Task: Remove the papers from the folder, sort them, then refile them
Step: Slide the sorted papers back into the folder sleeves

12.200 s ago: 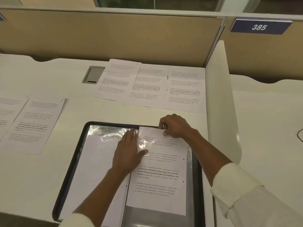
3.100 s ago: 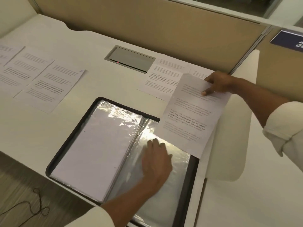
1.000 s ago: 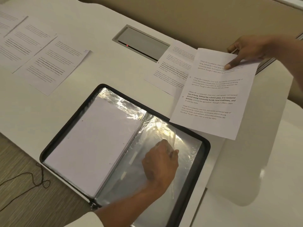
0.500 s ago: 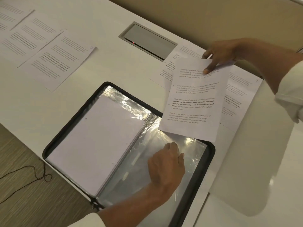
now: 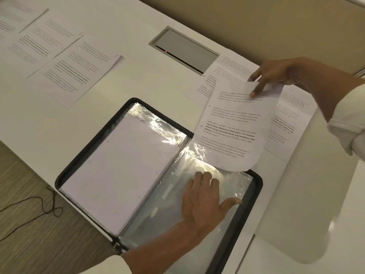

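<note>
The black-rimmed folder (image 5: 83, 161) lies open on the desk (image 5: 138, 80). Its left side bears a thick white stack (image 5: 118, 171), and its right sleeve (image 5: 167, 204) is clear and glossy. A printed sheet (image 5: 233, 131) is held tilted over the folder's far right corner, its lower edge curling. Other papers (image 5: 75, 72) lie flat at far left and beyond the sheet.

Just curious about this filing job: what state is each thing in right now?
Folder: open, flat on the desk.
Sleeve: looks empty, pressed by the left hand.
Sheet: lifted, curling, pinched by the right hand.
Desk sheets: lying flat, print up.
Hatch: closed.
</note>
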`<control>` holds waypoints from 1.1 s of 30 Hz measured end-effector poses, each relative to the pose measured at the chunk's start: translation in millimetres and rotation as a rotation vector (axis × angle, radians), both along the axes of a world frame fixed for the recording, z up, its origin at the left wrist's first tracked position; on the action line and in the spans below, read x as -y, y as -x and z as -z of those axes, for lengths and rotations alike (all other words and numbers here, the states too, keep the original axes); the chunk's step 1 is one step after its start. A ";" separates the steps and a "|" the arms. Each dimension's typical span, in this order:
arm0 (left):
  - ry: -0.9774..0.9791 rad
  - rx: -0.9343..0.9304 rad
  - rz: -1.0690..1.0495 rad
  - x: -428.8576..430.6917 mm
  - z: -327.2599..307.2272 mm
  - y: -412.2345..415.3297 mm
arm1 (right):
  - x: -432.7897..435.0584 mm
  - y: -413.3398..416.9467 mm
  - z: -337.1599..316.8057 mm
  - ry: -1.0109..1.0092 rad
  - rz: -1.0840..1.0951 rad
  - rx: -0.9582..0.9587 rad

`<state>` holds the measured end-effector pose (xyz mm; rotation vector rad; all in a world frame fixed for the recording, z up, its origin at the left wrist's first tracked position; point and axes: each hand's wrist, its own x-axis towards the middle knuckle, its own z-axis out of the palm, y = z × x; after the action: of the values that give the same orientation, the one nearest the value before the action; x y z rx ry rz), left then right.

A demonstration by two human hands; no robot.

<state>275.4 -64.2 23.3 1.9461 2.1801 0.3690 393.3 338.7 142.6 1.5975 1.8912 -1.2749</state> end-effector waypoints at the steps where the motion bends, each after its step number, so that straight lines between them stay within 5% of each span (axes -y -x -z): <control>1: 0.007 -0.002 0.030 0.8 3.7 2.6 | -1.0 -5.1 2.3 0.009 0.012 -0.011; 12: 0.161 -0.061 0.381 12.9 20.8 3.4 | 14.4 -43.2 42.2 0.073 0.523 -0.254; 33: 0.183 0.009 0.473 4.4 25.3 -4.0 | 105.6 -51.9 68.9 0.332 0.779 -0.177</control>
<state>279.4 -68.6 -2.0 2.2502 1.6054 0.0957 445.2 233.1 73.7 2.1580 1.0401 -1.9550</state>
